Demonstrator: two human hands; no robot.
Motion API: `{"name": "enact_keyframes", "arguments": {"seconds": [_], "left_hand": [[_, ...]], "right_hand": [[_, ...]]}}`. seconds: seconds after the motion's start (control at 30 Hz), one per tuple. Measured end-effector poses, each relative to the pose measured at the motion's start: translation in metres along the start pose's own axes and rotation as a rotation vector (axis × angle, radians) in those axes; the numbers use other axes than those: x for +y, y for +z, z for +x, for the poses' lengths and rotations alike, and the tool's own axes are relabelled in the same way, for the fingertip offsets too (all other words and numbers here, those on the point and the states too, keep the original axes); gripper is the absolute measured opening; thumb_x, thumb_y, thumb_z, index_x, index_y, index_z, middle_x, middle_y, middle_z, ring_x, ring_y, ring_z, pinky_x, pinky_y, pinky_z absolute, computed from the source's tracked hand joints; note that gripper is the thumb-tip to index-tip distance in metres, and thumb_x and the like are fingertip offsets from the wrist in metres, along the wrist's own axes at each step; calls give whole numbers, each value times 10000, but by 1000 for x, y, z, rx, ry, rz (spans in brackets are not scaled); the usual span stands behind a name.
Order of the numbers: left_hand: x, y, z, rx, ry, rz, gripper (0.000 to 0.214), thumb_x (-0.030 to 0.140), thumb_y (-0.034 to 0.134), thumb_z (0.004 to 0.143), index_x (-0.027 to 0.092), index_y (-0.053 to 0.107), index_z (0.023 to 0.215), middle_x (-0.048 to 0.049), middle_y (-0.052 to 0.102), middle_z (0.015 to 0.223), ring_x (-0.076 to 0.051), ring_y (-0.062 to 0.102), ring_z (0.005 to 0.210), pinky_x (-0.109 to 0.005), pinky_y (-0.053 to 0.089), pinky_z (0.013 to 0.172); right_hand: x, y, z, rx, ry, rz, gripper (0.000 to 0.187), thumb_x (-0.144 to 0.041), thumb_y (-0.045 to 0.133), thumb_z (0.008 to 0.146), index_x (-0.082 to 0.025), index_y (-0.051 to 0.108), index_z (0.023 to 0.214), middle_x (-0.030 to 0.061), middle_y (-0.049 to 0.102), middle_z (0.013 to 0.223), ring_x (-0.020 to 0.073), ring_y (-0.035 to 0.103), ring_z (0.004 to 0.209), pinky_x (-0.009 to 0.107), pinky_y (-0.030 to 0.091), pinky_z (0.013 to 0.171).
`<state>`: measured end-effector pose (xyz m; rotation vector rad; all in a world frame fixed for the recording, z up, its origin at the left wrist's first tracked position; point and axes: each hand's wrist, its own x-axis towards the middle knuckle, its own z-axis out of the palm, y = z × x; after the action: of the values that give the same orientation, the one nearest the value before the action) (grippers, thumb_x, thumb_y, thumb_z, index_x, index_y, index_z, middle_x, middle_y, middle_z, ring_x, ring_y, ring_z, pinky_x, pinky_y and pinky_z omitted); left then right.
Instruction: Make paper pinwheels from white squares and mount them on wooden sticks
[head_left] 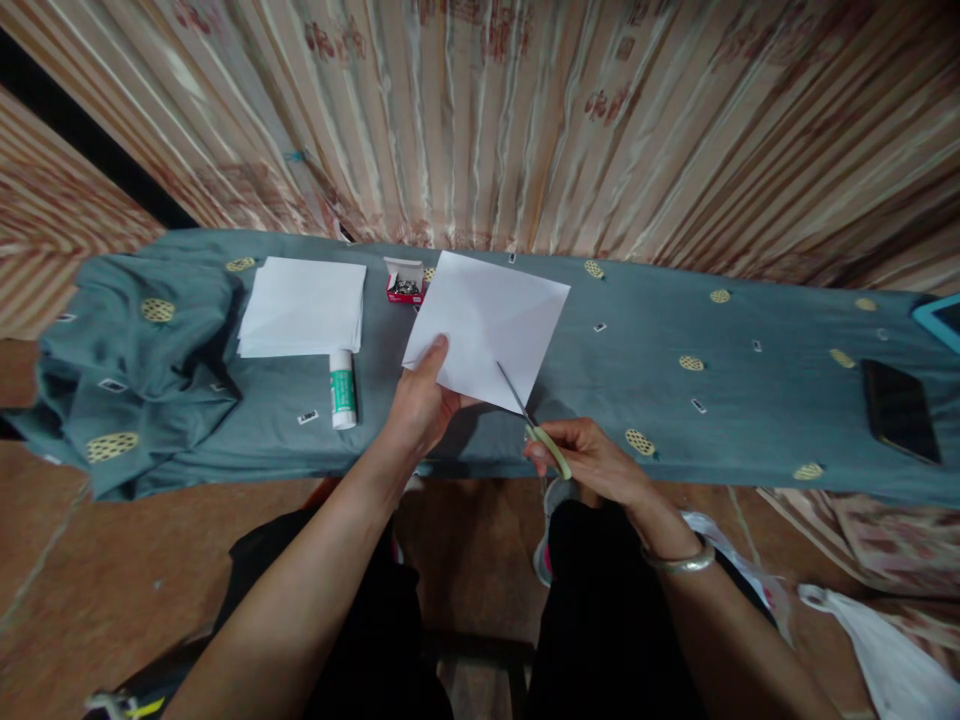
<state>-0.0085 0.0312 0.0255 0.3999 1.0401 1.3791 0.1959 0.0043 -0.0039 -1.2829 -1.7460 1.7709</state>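
My left hand (421, 400) pinches the lower left corner of a white folded sheet of paper (487, 325), holding it up over the table's front edge. My right hand (589, 462) grips scissors (534, 425) with pale green handles. The blades point up and to the left into the paper's lower edge. A silver bangle sits on my right wrist.
A teal patterned cloth (660, 330) covers the narrow table. On it lie a stack of white paper (304, 305), a glue stick (343, 388), a small red box of staples (404, 281), a dark phone (898, 410) and a tablet corner (941, 320). Curtains hang behind.
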Motion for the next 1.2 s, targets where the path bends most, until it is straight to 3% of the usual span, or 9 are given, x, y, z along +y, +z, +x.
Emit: {"name": "enact_keyframes", "arguments": {"seconds": [1.2], "left_hand": [[-3, 0, -2, -18, -21, 15, 339, 268, 518, 894, 168, 538, 1218, -134, 622, 1244, -285, 646, 1050, -440, 589, 794]], "right_hand": [[2, 3, 1, 69, -38, -25, 509, -647, 593, 773, -165, 578, 610, -12, 538, 609, 93, 433, 583, 249, 309, 566]]}}
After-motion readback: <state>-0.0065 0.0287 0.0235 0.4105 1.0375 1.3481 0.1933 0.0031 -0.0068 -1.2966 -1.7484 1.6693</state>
